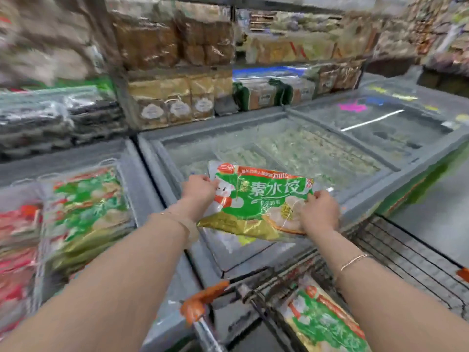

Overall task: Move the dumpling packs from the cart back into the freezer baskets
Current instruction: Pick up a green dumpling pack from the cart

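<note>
A green, white and gold dumpling pack [258,201] is held in the air over the front edge of the middle freezer. My left hand [199,189] grips its left end and my right hand [318,212] grips its right end. Another green dumpling pack [322,323] lies in the wire cart [411,270] at the bottom right. At the left, a wire freezer basket [43,179] holds a stack of green dumpling packs [88,209], with red packs [17,240] beside them.
The middle freezer [279,153] has a glass lid over pale frozen goods, and a second glass-topped freezer [380,120] stands to its right. Shelves of bagged goods [172,97] rise behind the freezers. The cart's orange handle [203,298] is near the bottom centre.
</note>
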`<state>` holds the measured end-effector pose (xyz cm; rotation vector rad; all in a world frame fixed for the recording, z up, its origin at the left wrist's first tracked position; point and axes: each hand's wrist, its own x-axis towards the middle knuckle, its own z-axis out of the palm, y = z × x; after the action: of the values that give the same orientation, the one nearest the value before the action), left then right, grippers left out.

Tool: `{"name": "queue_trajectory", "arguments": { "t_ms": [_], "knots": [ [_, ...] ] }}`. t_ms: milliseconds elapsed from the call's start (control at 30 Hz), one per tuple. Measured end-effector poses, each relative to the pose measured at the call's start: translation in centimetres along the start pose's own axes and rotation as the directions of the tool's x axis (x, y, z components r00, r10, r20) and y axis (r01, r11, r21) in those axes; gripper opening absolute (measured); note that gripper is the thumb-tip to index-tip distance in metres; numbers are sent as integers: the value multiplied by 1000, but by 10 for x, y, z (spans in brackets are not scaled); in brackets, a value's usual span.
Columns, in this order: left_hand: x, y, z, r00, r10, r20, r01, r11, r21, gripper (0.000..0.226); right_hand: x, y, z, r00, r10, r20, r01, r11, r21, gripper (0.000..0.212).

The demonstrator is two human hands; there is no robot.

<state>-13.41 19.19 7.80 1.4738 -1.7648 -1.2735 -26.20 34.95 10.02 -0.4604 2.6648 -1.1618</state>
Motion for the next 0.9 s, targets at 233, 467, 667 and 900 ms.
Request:
{"name": "queue_trajectory", "arguments": {
  "t_ms": [233, 467, 667, 900],
  "knots": [
    [38, -84, -173, 964, -160, -211, 155, 987, -40, 32, -66, -101, 138, 964, -148, 219, 154, 988, -11, 25],
    [67, -170, -281, 920, -282, -272, 270, 959, -81, 19, -127, -154, 265, 918, -165, 360, 195, 980, -48, 24],
    [87, -250, -302, 865, -440, -241, 452, 892, -6, 26, -151, -138, 339, 871, -114, 478, 220, 961, -170, 19],
    [88, -341, -283, 746, -634, -205, 663, 735, 142, 38, -166, -89, 408, 791, 14, 612, 302, 860, -411, 24]
  ]
}}
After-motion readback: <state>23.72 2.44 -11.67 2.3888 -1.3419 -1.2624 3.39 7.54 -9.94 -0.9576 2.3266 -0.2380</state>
